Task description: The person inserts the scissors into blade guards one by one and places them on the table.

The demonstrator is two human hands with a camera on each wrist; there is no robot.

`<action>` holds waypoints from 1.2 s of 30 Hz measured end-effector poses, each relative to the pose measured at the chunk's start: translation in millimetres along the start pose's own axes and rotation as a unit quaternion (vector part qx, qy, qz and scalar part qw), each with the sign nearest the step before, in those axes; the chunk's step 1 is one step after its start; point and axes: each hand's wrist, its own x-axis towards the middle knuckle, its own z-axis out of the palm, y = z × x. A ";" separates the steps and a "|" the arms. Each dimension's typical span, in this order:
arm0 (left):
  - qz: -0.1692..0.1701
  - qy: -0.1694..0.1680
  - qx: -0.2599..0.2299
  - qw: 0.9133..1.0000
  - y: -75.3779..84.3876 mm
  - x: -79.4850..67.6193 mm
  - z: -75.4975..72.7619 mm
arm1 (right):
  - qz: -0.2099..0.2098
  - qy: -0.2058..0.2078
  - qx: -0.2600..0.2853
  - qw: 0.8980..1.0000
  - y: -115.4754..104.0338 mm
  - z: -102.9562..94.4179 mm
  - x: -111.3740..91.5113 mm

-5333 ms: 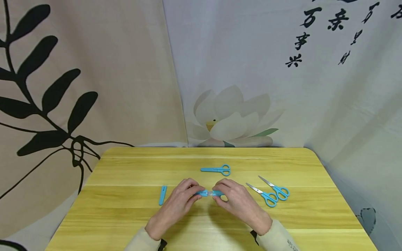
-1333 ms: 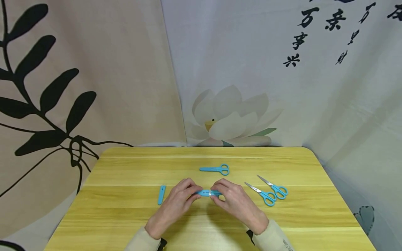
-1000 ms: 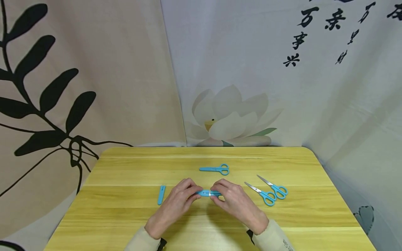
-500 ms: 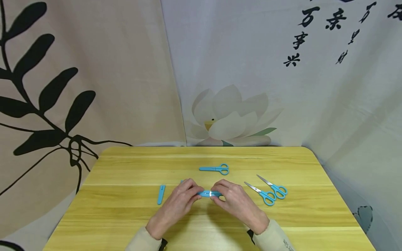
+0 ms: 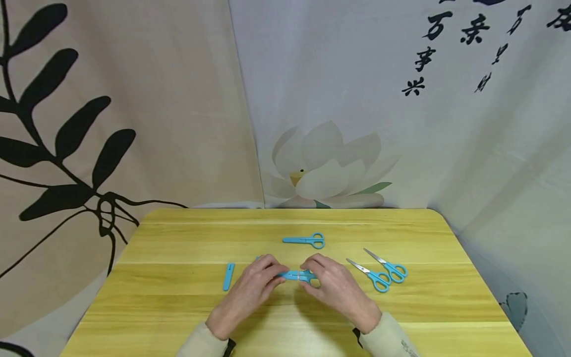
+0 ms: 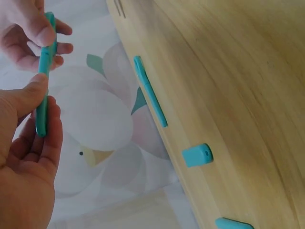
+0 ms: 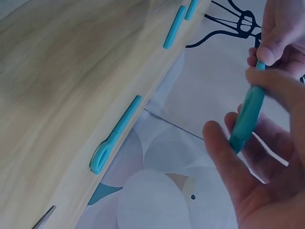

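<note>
Above the table, a pair of blue-handled scissors (image 5: 308, 276) sits in a blue blade sheath (image 5: 292, 275), handle to the right. My left hand (image 5: 252, 285) pinches the sheath's left end between thumb and fingers. My right hand (image 5: 336, 285) holds the scissors by the handle loops, with thumb and fingers on either side. In the right wrist view the handle (image 7: 248, 114) lies between the right hand's fingers. Sheath and handle meet with almost no gap. The blades are hidden inside.
Sheathed scissors (image 5: 303, 240) lie behind the hands. Two bare-bladed scissors (image 5: 379, 281) (image 5: 394, 271) lie to the right. A loose sheath (image 5: 228, 276) lies left; another (image 6: 198, 155) shows in the left wrist view, mostly hidden behind the left hand from the head. A printed curtain (image 5: 330, 99) hangs beyond the table.
Some seconds ago bare blade showed between sheath and handle; that gap has since closed. In the last half second the right fingers have loosened slightly, showing more of the handle.
</note>
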 end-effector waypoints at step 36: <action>-0.009 0.011 0.006 1.000 2.5 0.9 12.6 | -0.013 0.028 0.010 0.999 -1.5 7.4 2.0</action>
